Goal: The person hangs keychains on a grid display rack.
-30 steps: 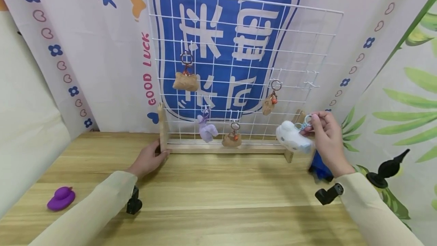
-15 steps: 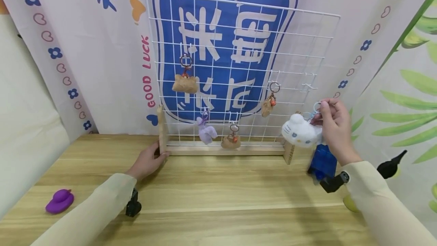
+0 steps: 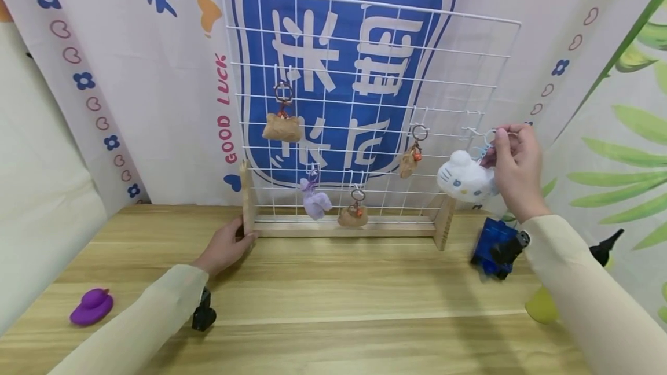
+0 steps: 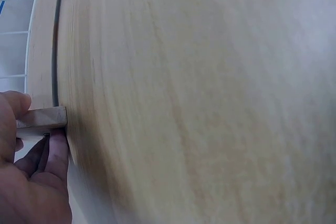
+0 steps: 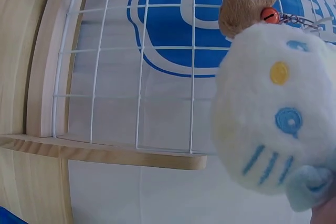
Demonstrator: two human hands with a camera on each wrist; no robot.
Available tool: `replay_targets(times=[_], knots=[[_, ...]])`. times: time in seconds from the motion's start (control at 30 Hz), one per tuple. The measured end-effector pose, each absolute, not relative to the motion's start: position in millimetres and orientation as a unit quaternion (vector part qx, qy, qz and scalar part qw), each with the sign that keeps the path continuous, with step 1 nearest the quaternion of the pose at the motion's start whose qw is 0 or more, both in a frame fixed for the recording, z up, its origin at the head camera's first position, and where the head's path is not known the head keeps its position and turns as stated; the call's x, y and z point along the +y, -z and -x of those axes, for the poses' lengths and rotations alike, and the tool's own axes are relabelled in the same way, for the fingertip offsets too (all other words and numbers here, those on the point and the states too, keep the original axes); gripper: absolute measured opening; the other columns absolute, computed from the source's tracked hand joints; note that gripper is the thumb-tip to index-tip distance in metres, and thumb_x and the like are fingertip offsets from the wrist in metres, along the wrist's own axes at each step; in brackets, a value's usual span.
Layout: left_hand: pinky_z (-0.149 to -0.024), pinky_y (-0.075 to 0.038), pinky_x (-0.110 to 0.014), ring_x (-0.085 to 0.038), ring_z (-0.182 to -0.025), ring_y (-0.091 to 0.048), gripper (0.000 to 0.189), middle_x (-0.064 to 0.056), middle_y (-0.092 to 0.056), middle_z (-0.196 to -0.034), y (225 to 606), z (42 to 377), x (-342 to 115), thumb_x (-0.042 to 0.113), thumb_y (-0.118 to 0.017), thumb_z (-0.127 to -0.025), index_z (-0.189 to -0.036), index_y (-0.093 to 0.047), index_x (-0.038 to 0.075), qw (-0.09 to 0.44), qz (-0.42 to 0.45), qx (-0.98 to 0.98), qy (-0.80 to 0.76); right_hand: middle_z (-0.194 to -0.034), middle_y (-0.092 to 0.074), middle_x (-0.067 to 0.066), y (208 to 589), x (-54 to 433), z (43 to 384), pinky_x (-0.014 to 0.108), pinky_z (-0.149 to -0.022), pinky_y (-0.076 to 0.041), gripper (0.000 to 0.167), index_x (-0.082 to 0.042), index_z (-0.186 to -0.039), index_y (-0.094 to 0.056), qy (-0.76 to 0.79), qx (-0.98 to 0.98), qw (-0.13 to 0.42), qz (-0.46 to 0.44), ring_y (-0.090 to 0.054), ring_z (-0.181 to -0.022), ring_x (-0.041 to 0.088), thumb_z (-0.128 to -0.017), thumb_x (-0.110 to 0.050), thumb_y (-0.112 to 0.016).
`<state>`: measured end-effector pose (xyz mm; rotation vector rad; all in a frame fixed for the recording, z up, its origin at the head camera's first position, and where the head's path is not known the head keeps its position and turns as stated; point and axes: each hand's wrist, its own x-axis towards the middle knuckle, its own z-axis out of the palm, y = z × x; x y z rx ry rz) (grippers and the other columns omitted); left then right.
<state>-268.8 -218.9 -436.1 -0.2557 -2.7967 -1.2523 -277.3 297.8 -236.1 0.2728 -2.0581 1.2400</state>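
My right hand [image 3: 521, 175] pinches the pale-blue ring of a white plush cat-head keychain [image 3: 460, 178] at the right side of a white wire grid [image 3: 225, 7]. The ring is close to a small white hook [image 3: 471, 131]; whether they touch I cannot tell. In the right wrist view the plush face [image 5: 265, 114] covers part of the grid. My left hand [image 3: 224, 247] grips the foot of the left wooden upright [image 3: 248, 198], its thumb and fingers on either side of the wood [image 4: 50, 117] in the left wrist view.
On the grid hang a brown plush keychain [image 3: 282, 128], a purple plush keychain [image 3: 315, 204], a low brown keychain [image 3: 352, 217] and another brown one [image 3: 409, 164]. A purple duck [image 3: 92, 307], a blue object [image 3: 490, 247] and a yellow object [image 3: 542, 305] are on the table.
My right hand has moved up and slightly right with the white plush keychain, bringing its ring to hook height. The plush has turned to show its face. My left hand stays in place.
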Motion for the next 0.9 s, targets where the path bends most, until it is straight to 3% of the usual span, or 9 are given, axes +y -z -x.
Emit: replay_targets(times=[0.33, 0.67, 0.9], knots=[[-0.102, -0.056, -0.058, -0.046, -0.125, -0.061, 0.059, -0.038, -0.056, -0.142, 433, 267, -219, 0.017, -0.057, -0.107, -0.153, -0.036, -0.014, 0.033, 0.079, -0.909, 0.408, -0.085, -0.061, -0.011, 231, 297, 290, 0.012, -0.071, -0.057, 0.022, -0.019, -0.125, -0.052, -0.473, -0.823, 0.301, -0.091, -0.063, -0.075, 0.004, -0.113, -0.033, -0.041], [-0.105, -0.054, -0.060, -0.047, -0.127, -0.060, 0.061, -0.038, -0.054, -0.145, 432, 268, -218, 0.018, -0.056, -0.108, -0.155, -0.034, -0.013, 0.029, 0.078, -0.911, 0.405, -0.087, -0.063, -0.015, 239, 300, 296, 0.013, -0.074, -0.058, 0.013, -0.026, -0.122, -0.048, -0.482, -0.833, 0.257, -0.092, -0.065, -0.079, 0.001, -0.114, -0.029, -0.038], [-0.102, -0.056, -0.058, -0.044, -0.123, -0.062, 0.058, -0.037, -0.057, -0.141, 434, 268, -220, 0.017, -0.057, -0.107, -0.152, -0.038, -0.013, 0.031, 0.077, -0.909, 0.407, -0.088, -0.064, -0.012, 241, 301, 297, 0.012, -0.074, -0.058, 0.013, -0.024, -0.118, -0.049, -0.491, -0.830, 0.246, -0.096, -0.066, -0.079, 0.002, -0.114, -0.029, -0.039]])
